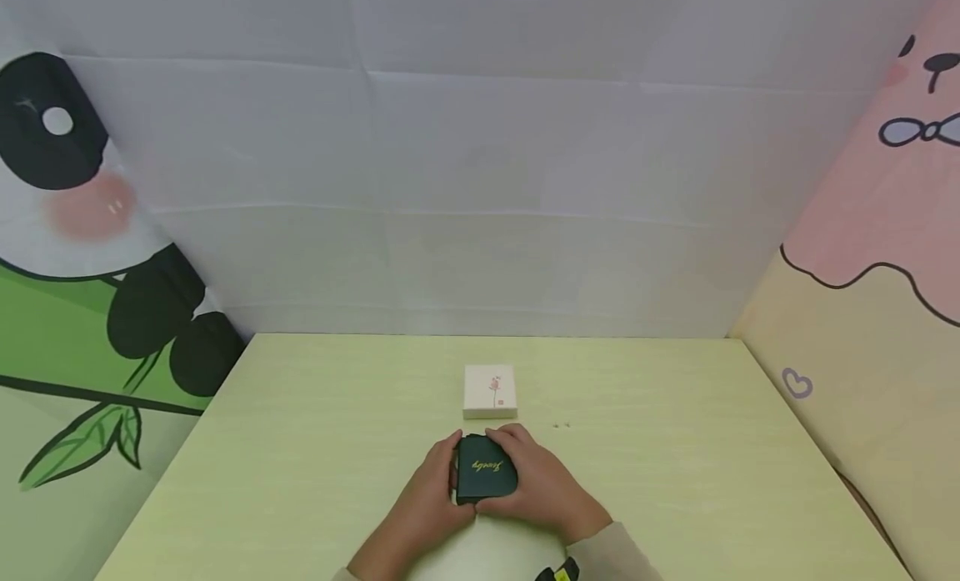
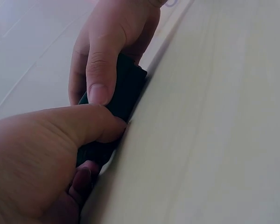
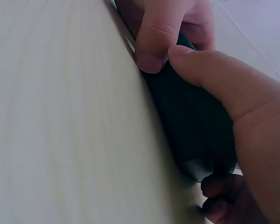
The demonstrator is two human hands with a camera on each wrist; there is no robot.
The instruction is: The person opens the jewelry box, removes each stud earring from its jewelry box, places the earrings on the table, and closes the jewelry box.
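One dark green case (image 1: 487,479), gold "Jewelry" lettering, on the pale counter (image 1: 337,431), between two hands: left hand (image 1: 431,488) curled round one side, right hand (image 1: 546,486) gripping the other. One white box (image 1: 480,389), red print, just beyond. Two tiny pieces (image 1: 567,425) near the box's right, too small to identify.

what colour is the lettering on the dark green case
The lettering on the case is yellow-gold, best seen in the head view.

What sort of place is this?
Likely a small staged tabletop booth, not an ordinary room: a pale table, a creased plain backdrop behind it, and cartoon-printed side panels.
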